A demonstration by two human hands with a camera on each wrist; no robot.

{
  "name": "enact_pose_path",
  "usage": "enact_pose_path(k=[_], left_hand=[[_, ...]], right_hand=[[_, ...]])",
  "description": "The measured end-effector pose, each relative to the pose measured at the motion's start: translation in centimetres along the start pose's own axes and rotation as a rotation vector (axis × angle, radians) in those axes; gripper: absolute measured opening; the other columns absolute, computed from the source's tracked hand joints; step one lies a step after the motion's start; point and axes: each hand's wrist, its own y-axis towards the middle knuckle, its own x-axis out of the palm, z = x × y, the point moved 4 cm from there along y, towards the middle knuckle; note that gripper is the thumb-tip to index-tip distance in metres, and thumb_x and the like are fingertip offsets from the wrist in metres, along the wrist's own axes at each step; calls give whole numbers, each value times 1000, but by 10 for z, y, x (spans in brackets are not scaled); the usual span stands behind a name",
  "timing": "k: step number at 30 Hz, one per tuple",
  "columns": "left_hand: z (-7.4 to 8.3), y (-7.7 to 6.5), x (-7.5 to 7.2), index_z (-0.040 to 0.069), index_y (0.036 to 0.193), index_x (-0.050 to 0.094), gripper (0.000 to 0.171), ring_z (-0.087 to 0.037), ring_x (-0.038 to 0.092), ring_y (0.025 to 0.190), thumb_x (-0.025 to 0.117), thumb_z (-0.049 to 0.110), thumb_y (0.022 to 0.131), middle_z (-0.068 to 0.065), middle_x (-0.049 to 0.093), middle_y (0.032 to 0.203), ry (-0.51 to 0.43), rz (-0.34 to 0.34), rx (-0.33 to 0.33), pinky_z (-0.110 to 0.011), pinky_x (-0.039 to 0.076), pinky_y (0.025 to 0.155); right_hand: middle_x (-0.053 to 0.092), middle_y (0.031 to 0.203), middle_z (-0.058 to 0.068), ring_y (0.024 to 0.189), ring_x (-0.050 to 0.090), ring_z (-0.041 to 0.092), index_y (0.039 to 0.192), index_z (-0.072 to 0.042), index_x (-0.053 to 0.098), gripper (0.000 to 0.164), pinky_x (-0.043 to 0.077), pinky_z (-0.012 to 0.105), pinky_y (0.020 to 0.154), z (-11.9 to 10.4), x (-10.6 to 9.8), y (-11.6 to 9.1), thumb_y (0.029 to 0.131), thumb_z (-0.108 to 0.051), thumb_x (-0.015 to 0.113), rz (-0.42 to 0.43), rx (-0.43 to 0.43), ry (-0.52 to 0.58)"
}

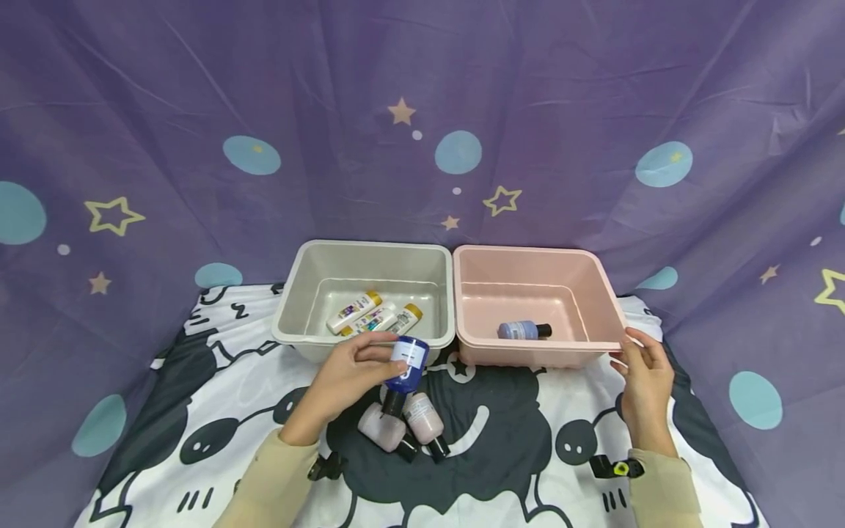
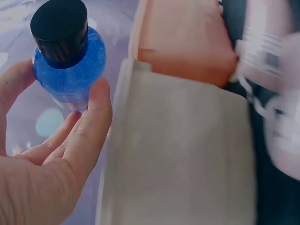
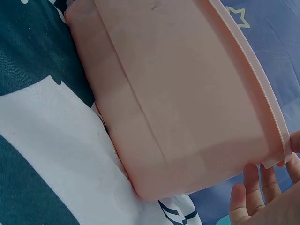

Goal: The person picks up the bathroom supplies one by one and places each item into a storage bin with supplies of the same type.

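My left hand (image 1: 353, 374) grips a small blue bottle (image 1: 411, 361) with a white label, in front of the grey bin (image 1: 306, 339). Its black cap points down in the head view; in the left wrist view the cap (image 2: 61, 33) faces the camera, with thumb and fingers round the bottle. Beneath this hand, two pale pink bottles (image 1: 381, 429) with black caps lie on the cloth. My right hand (image 1: 645, 389) pinches the rim of the pink bin (image 1: 541, 356) at its near right corner; in the right wrist view its other fingers (image 3: 253, 187) hang loose below the rim.
Several white tubes (image 1: 372, 319) with gold caps lie in the grey bin. A light blue bottle (image 1: 518, 330) with a black cap lies in the pink bin. The bins stand side by side on a black-and-white patterned cloth (image 1: 488, 469), before a purple curtain (image 1: 343, 147).
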Motion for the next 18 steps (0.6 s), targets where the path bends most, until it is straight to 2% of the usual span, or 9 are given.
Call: enact_pose_path(k=[6,12,18], left_hand=[[29,31,20,9,130,64,54,-25,67,102,85,25,82,-14,69,113,10,-47,55,-38,59,78],[48,67,39,13,127,67,51,-22,68,100,85,28,82,-10,71,110,28,-83,58,-40,59,80],[70,101,63,10,128,65,52,-22,69,97,84,26,82,-11,71,110,40,-123,75,-38,60,77]], right_hand=[[69,91,6,71,67,12,121,-1,65,27,56,24,62,1,2,1,95,-7,69,-5,0,15],[70,91,7,70,67,13,122,1,64,27,56,24,62,3,1,1,95,-5,68,0,1,24],[70,91,8,71,67,14,122,2,64,28,56,24,61,4,0,3,95,-4,67,-4,-19,42]])
